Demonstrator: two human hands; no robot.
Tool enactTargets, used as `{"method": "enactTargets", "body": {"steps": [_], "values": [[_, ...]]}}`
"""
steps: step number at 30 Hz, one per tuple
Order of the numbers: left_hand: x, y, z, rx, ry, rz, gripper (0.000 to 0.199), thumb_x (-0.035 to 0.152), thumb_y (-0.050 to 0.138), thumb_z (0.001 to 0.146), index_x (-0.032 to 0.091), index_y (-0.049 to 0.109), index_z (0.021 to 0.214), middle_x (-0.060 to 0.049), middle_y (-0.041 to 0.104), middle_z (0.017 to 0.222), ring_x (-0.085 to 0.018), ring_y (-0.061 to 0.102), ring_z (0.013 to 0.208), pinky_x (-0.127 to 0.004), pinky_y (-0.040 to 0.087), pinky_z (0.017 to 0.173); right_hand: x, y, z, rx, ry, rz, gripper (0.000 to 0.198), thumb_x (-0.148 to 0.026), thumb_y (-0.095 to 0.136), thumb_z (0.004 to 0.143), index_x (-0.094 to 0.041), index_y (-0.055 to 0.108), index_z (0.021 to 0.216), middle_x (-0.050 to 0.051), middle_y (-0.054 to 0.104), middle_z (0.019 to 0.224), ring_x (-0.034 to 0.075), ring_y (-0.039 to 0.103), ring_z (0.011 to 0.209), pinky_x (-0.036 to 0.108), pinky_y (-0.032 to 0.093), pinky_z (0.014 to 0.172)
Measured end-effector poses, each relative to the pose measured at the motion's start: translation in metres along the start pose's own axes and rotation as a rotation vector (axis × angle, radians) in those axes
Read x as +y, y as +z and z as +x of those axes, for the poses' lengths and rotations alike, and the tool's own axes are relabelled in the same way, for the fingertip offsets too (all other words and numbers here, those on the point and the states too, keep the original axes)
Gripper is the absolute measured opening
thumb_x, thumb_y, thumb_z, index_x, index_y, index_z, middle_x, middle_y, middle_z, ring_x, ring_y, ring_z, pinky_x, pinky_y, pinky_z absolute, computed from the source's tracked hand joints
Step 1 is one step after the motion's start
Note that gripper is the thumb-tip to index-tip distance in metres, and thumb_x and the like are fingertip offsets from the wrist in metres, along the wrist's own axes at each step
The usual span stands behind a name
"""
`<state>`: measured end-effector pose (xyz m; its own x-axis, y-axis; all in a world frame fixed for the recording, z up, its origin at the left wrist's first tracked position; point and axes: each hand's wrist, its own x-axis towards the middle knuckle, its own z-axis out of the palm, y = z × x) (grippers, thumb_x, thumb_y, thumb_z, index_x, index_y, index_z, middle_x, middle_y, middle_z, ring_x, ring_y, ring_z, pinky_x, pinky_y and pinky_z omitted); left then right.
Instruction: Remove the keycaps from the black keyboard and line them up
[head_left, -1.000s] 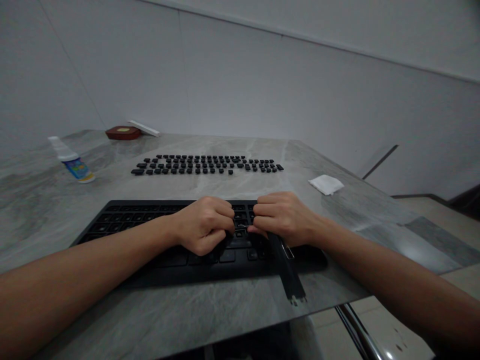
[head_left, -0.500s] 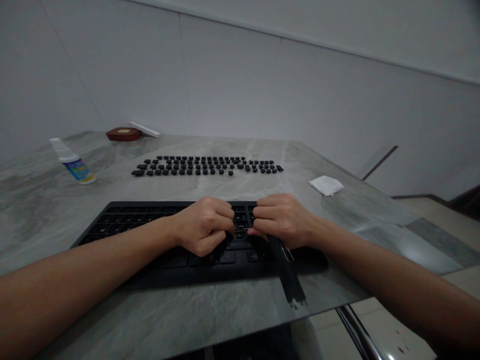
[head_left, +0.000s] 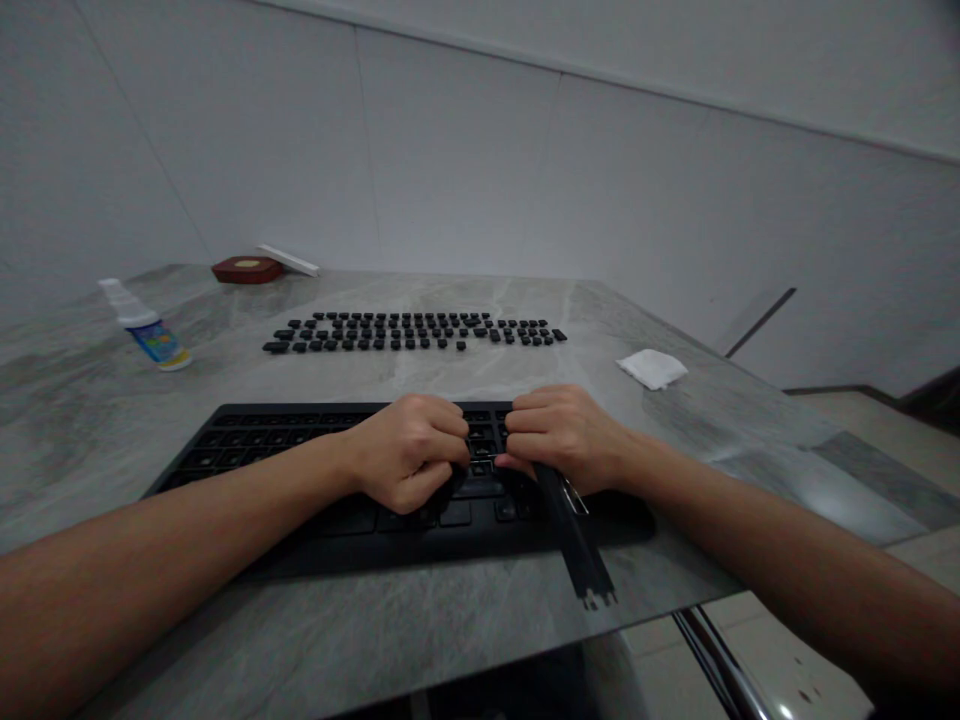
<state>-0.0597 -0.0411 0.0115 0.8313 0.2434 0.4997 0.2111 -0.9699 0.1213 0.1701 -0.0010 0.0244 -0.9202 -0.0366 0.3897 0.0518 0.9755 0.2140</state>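
Barely shifted since a second ago, suggesting work at one spot; over the flat black plastic keyboard (head_left: pixel 420 542), lower centre, left hand (head_left: pixel 412 452) curled, any pinch impossible to tell; right hand (head_left: pixel 562 435) wrapped around a long black pronged tool (head_left: pixel 574 540).

The lone head-worn view looks forward and down (from close by) over the keyboard (head_left: pixel 472 535) towards the wall (head_left: pixel 465 170).
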Motion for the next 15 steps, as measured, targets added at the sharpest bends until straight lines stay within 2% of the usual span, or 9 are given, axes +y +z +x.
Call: {"method": "enactTargets", "body": {"steps": [5,8,10,15], "values": [[0.0,0.0,0.0,0.012,0.003,0.002,0.026,0.012,0.035,0.077,0.016,0.061,0.071,-0.004,0.051,0.054,-0.018,0.047,0.052,-0.032,0.041,0.053,0.0,0.001,-0.001,0.019,0.027,0.045,0.037,-0.028,0.047,0.095,-0.017,0.051,0.06,-0.001,0.051,0.058,0.012,0.038,0.055,0.03,0.023,0.054],[0.0,-0.001,-0.001,0.023,-0.01,0.001,0.026,0.012,0.035,0.077,0.016,0.061,0.073,-0.004,0.053,0.055,-0.018,0.048,0.053,-0.032,0.042,0.054,-0.002,0.0,-0.002,0.043,0.112,0.143,0.039,-0.027,0.047,0.094,-0.018,0.048,0.057,-0.002,0.046,0.055,0.011,0.037,0.052,0.028,0.025,0.054],[0.0,-0.001,-0.001,0.036,-0.021,0.008,0.027,0.012,0.035,0.077,0.016,0.061,0.073,-0.005,0.053,0.055,-0.018,0.048,0.053,-0.032,0.042,0.054,-0.005,-0.001,-0.001,0.05,0.27,0.284,0.041,-0.027,0.047,0.093,-0.017,0.045,0.053,-0.004,0.041,0.052,0.009,0.034,0.049,0.027,0.025,0.052],[0.0,-0.002,0.0,0.045,-0.026,0.014,0.028,0.011,0.035,0.076,0.015,0.061,0.07,-0.004,0.051,0.053,-0.018,0.047,0.051,-0.033,0.042,0.052,-0.015,-0.001,0.008,-0.03,0.837,0.621,0.038,-0.026,0.052,0.084,-0.017,0.043,0.048,-0.006,0.032,0.046,0.006,0.03,0.045,0.023,0.022,0.046]]}}
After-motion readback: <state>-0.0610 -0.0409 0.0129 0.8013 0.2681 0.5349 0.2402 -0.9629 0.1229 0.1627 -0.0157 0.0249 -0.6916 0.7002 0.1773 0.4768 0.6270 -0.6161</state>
